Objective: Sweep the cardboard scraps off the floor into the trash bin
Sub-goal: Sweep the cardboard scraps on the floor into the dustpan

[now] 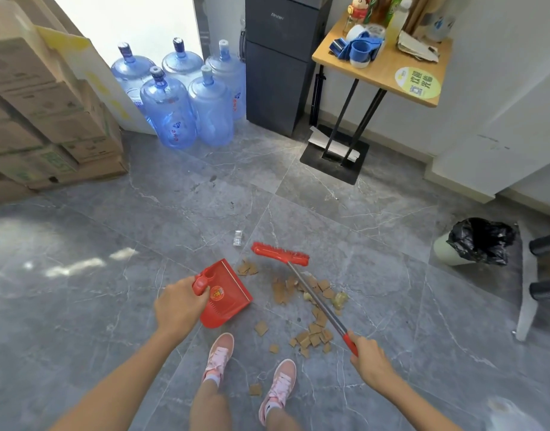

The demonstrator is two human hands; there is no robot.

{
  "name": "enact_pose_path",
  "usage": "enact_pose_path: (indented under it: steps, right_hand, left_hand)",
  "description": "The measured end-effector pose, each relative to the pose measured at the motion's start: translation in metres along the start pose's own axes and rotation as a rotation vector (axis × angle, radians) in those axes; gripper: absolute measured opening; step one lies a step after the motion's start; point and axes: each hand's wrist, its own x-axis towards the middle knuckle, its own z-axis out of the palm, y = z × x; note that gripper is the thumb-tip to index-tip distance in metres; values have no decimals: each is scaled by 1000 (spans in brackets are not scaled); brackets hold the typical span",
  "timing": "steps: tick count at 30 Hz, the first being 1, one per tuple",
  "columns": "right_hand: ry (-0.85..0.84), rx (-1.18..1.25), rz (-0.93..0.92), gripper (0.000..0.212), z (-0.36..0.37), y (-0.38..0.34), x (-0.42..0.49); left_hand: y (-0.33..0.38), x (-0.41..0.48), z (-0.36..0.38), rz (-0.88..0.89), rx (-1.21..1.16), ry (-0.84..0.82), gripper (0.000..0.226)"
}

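Grey marble-pattern tile floor [112, 244] fills the view, with the person standing on it in pink shoes [219, 353]. Cardboard scraps [279, 295] are small, flat, brown pieces of rough square outline. They lie loose on the floor in a band between the two hands, running from just beside the dustpan [228, 293] to close in front of the right hand [368, 356]. One scrap lies apart between the shoes, nearer the body than either hand. Two pale, crumpled bits lie among the scraps beside the broom handle. The left hand [180, 306] is wrapped round the grip of the red dustpan, whose long straight edge faces right, toward the scraps; whether the pan touches the floor cannot be told. The right hand is clenched round the red grip at the end of the broom [311, 295]. The broom's long axis runs from the right hand forward and to the left, passing over the scrap band. Its red head lies ahead of both hands, set crosswise to the metal handle, beyond the farthest scraps. The trash bin [446, 251], white with a black liner, stands well apart, forward and to the right of the right hand. Blue water bottles [167, 110] stand far ahead of the left hand.
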Motion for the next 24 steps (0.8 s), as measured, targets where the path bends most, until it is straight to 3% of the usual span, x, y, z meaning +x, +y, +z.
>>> enact_pose_path:
  steps: [11, 18, 24]
  right_hand:
    - [72, -60, -156, 14, -48, -215, 89]
    - [39, -158, -143, 33, -42, -284, 137]
    - [18, -360, -141, 41, -18, -268, 139]
  left_hand:
    - [-50, 56, -24, -26, -37, -67, 26]
    - [-81, 86, -14, -47, 1, -99, 29]
    - [-87, 98, -14, -62, 2, -101, 28]
